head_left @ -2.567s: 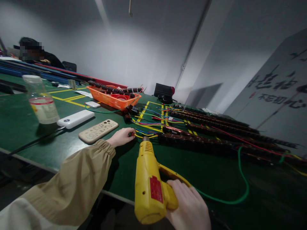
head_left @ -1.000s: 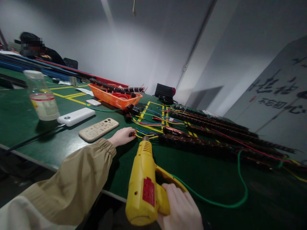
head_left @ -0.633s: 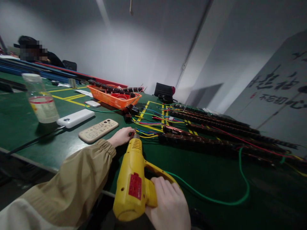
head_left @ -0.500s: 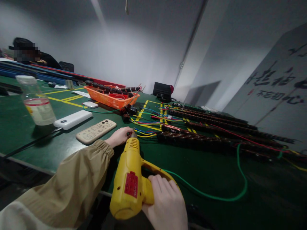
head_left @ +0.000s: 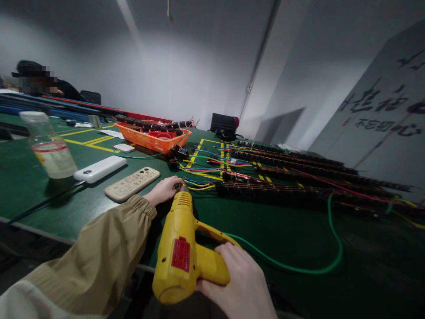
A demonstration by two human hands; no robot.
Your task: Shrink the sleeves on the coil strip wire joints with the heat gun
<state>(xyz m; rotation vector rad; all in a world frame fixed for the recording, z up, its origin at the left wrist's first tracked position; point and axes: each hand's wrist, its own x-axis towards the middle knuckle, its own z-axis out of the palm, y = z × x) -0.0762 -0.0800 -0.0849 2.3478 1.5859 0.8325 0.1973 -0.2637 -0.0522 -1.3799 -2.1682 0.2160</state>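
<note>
My right hand (head_left: 237, 283) is wrapped round the handle of a yellow heat gun (head_left: 181, 252) with a red label, its nozzle pointing away at a bundle of coloured wires (head_left: 197, 183). A green cord (head_left: 318, 266) runs from the gun across the green table (head_left: 292, 239). My left hand (head_left: 164, 189), in a tan sleeve, is closed in a pinch on the near ends of those wires, right beside the nozzle tip. The wires lead to long dark strips of components (head_left: 299, 190) stretching off to the right.
Left of my hand lie a beige remote (head_left: 132, 182), a white power bank (head_left: 99, 169) and a plastic bottle (head_left: 49, 146). An orange basket (head_left: 151, 138) of dark parts and a black device (head_left: 224, 125) stand further back. Another person (head_left: 40, 82) sits at the far left.
The heat gun has swung left and its nozzle now sits close against my left hand's fingertips. My left hand has stayed on the wires.
</note>
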